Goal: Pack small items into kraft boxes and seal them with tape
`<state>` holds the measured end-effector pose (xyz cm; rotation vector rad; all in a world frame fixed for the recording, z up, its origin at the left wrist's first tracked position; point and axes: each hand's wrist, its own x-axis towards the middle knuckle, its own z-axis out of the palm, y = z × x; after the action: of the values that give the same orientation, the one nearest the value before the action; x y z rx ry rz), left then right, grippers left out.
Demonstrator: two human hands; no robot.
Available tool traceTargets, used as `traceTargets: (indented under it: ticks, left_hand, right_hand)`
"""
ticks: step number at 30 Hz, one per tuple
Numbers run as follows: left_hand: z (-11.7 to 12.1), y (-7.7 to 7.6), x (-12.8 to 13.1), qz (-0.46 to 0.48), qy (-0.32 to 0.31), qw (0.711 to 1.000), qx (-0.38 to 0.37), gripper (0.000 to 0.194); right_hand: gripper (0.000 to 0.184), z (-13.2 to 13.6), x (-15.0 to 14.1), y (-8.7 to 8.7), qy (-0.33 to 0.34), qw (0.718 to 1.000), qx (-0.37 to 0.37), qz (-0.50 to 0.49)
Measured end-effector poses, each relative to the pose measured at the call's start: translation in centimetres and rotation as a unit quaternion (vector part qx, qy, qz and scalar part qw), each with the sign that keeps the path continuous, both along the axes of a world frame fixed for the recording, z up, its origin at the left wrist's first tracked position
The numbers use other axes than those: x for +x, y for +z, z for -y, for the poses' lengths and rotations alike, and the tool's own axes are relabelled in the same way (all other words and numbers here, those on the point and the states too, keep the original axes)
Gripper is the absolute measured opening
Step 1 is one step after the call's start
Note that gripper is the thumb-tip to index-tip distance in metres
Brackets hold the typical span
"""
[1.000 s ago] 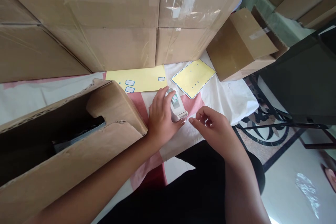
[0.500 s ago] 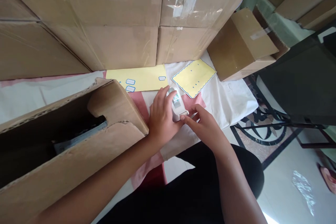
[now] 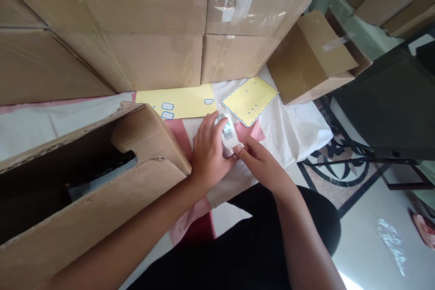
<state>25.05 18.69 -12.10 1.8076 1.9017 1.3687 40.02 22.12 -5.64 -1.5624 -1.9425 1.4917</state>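
Observation:
A small white tape dispenser (image 3: 230, 134) with a roll of clear tape sits upright on the cloth-covered table. My left hand (image 3: 210, 152) wraps round its left side and steadies it. At its near, cutting end, the thumb and forefinger of my right hand (image 3: 257, 157) are pinched together on the tape's end, which is mostly hidden by the fingers. Just beyond lie two yellow sheets: a yellow card with a scalloped blue edge (image 3: 250, 99) and a long yellow strip (image 3: 185, 99) marked with blue-outlined shapes.
An open cardboard box (image 3: 163, 145) with something dark inside stands close to my left forearm. Stacked cartons (image 3: 159, 61) wall off the back. Another open carton (image 3: 306, 63) is at the right, by a dark chair (image 3: 384, 108). Crumpled clear plastic (image 3: 390, 242) lies on the floor.
My right thumb and fingers have closed in on the dispenser's cutting end. My left hand keeps its hold, and the view has shifted slightly.

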Motion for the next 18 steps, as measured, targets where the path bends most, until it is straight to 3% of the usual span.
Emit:
traceTargets:
  ticks: [18]
  left_hand:
    - [-0.04,0.01,-0.08,-0.009,-0.003,1.0,0.005,0.071]
  right_hand:
    - [0.036,-0.44,0.87,-0.28,0.017,0.998,-0.038,-0.042]
